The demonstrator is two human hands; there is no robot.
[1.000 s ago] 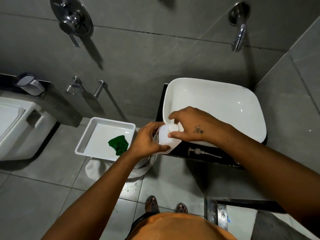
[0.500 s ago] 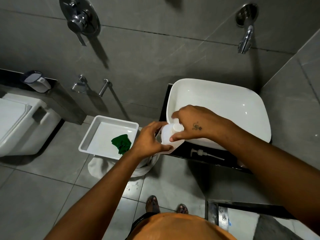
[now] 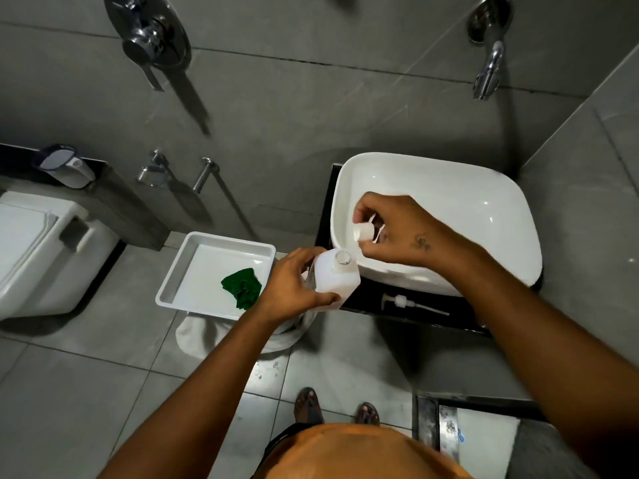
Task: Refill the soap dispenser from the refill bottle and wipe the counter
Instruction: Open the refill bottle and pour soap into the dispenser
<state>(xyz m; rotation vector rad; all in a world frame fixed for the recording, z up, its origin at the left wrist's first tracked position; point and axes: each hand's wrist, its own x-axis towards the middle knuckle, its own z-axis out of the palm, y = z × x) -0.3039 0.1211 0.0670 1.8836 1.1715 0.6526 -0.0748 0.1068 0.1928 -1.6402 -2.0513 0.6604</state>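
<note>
My left hand [image 3: 294, 285] grips a white plastic refill bottle [image 3: 337, 276], held upright beside the basin with its round mouth open. Just above it, over the basin's near left corner, my right hand [image 3: 397, 233] pinches the bottle's white cap [image 3: 364, 233]. A white pump head with its long tube [image 3: 411, 303] lies flat on the black counter [image 3: 373, 299] in front of the basin. Part of a clear container shows behind the bottle, mostly hidden by my left hand. A crumpled green cloth [image 3: 242, 286] rests in a white tray [image 3: 193, 267] to the left.
The white basin [image 3: 449, 198] fills most of the counter, with a wall tap [image 3: 487, 70] above it. The tray sits on a white stool. A toilet [image 3: 38, 257] stands at far left, shower fittings on the grey wall, my sandalled feet on the tiled floor.
My right hand was wrapped over the bottle's top; it has now lifted away up and right with the cap, leaving the bottle's mouth open. The left hand keeps holding the bottle.
</note>
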